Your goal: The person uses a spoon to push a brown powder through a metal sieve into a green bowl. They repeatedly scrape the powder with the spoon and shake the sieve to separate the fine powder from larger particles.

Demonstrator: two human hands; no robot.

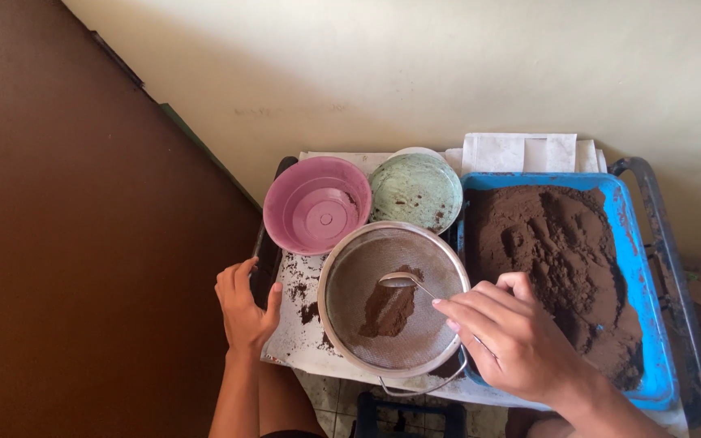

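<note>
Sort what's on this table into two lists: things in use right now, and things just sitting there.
In use:
- right hand holding the spoon
- sieve with brown powder in it
- left hand on the table edge
- blue tray heaped with brown powder

Just sitting there:
- pink bowl
- green bowl
- white paper by the wall

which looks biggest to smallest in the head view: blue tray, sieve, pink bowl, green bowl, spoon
1. blue tray
2. sieve
3. and 4. pink bowl and green bowl: they look much alike, and the sieve covers part of the green one, so no ranking.
5. spoon, held by the right hand
</note>
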